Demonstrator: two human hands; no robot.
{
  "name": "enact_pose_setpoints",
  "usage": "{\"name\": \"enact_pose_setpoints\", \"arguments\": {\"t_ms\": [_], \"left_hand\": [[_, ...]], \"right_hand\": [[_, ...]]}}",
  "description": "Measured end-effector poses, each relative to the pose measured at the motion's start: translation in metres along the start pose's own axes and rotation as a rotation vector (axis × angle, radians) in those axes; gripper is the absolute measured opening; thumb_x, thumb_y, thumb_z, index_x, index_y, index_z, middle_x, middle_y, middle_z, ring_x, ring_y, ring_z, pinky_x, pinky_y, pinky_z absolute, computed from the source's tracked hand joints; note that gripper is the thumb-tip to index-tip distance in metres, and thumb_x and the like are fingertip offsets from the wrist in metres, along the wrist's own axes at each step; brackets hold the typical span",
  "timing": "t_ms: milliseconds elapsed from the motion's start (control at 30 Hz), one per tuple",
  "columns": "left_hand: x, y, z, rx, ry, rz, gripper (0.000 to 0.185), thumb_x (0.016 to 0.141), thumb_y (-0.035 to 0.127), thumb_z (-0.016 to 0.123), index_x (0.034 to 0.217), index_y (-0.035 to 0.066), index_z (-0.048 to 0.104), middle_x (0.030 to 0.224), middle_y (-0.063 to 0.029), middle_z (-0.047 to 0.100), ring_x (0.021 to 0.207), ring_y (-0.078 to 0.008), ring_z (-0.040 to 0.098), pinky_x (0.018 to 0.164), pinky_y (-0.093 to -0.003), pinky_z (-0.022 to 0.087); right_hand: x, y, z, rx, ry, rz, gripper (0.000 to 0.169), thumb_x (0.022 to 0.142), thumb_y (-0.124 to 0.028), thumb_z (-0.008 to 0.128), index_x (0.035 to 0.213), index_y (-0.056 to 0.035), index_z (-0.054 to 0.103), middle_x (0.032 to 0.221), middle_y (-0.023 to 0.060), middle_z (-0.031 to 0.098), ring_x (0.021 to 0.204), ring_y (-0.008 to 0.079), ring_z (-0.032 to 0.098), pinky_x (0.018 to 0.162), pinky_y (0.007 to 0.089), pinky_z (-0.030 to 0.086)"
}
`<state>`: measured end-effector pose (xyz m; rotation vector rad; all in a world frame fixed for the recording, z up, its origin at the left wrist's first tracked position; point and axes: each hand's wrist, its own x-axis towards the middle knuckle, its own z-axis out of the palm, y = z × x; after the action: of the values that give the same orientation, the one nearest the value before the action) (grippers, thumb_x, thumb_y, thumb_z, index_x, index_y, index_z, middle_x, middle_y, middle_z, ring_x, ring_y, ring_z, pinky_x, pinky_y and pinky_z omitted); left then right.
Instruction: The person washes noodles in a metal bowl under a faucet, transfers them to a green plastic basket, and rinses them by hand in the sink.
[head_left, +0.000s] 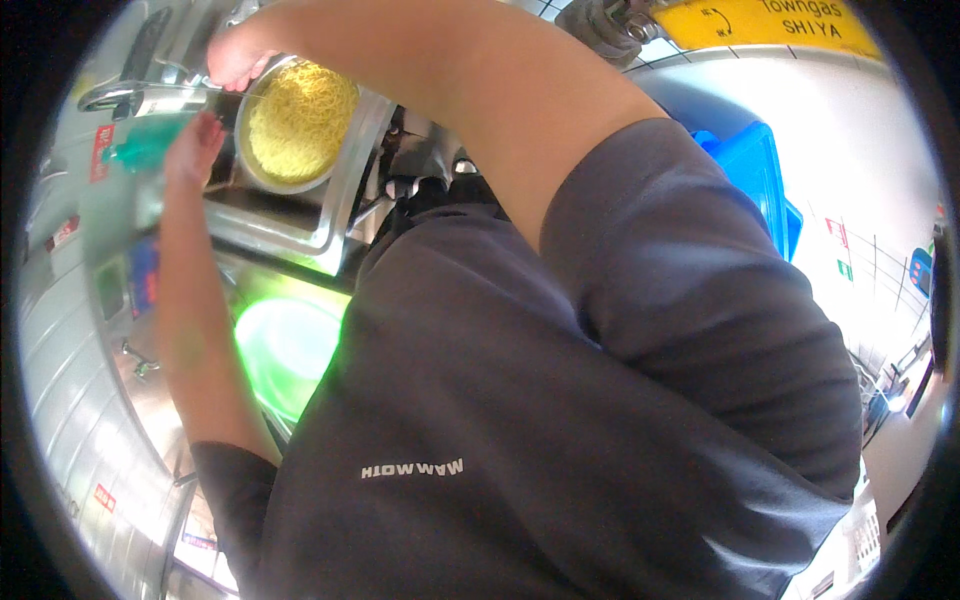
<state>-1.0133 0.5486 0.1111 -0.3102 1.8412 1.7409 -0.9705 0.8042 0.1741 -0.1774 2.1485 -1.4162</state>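
Observation:
A round metal bowl (241, 142) full of thin yellow noodles (304, 124) rests over a stainless steel recess in the counter. My right hand (240, 61) reaches across to the bowl's upper left rim, fingers curled down; a thin line, perhaps a utensil, runs below them, and whether they grip it is unclear. Left of the bowl, my left hand (196, 146) is raised with its blurred fingers apart and nothing visible in them. A blurred green translucent thing (146, 146) shows beside that hand. A utensil with a looped handle (105, 96) lies farther left.
A bright green round basin (289, 352) sits on the steel surface nearer my body. The steel rim (330, 225) of the recess borders the bowl, with knobs or fittings (405, 187) beyond. Blue plastic bins (757, 187) stand at right, and a yellow sign (765, 26) is at upper right.

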Motion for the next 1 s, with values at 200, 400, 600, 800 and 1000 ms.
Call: {"name": "enact_pose_setpoints", "arguments": {"t_ms": [200,400,600,800,1000], "left_hand": [[-0.013,-0.006,-0.001,0.243,-0.043,0.094,0.03,0.104,0.024,0.06,0.126,0.004,0.061,0.119,-0.0076,0.064,0.111,-0.0217,0.061,0.105,-0.0405,0.05],[-0.023,-0.006,-0.013,0.239,-0.009,0.11,0.03,0.103,0.025,0.062,0.125,0.005,0.061,0.118,-0.0072,0.064,0.11,-0.0209,0.06,0.103,-0.0396,0.05],[-0.038,-0.01,0.015,0.036,0.114,-0.002,0.033,0.102,0.026,0.063,0.127,0.005,0.059,0.123,-0.0063,0.062,0.11,-0.0206,0.06,0.103,-0.0393,0.051],[-0.048,-0.023,-0.02,0.035,0.182,-0.028,0.035,0.101,0.026,0.064,0.129,0.005,0.059,0.123,-0.0068,0.063,0.11,-0.0213,0.061,0.103,-0.0386,0.051],[-0.041,-0.035,0.007,0.268,0.129,0.147,0.035,0.101,0.026,0.063,0.129,0.005,0.061,0.115,-0.0039,0.065,0.104,-0.0179,0.062,0.093,-0.0352,0.053]], "right_hand": [[-0.002,0.002,0.003,-0.086,0.007,-0.03,0.036,0.094,-0.03,0.053,0.112,-0.0054,0.07,0.109,0.0045,0.073,0.094,0.0176,0.071,0.078,0.0378,0.056],[0.014,0.01,0.012,-0.097,-0.01,-0.087,0.023,0.093,-0.027,0.053,0.09,-0.0106,0.069,0.076,-0.0025,0.065,0.064,0.0119,0.061,0.053,0.0333,0.047],[0.029,0.037,0.012,-0.157,0.035,-0.069,0.02,0.088,-0.016,0.059,0.083,-0.0045,0.074,0.077,0.0075,0.07,0.068,0.0173,0.067,0.054,0.0349,0.052],[0.033,0.015,0.029,-1.049,-0.053,-0.481,0.024,0.086,-0.021,0.061,0.091,-0.0026,0.076,0.08,0.0106,0.074,0.069,0.0267,0.07,0.059,0.042,0.056],[0.011,0.023,0.012,-1.354,-0.045,-0.448,0.015,0.083,-0.017,0.066,0.088,-0.0059,0.075,0.087,0.0126,0.073,0.081,0.0311,0.069,0.071,0.0407,0.056]]}}
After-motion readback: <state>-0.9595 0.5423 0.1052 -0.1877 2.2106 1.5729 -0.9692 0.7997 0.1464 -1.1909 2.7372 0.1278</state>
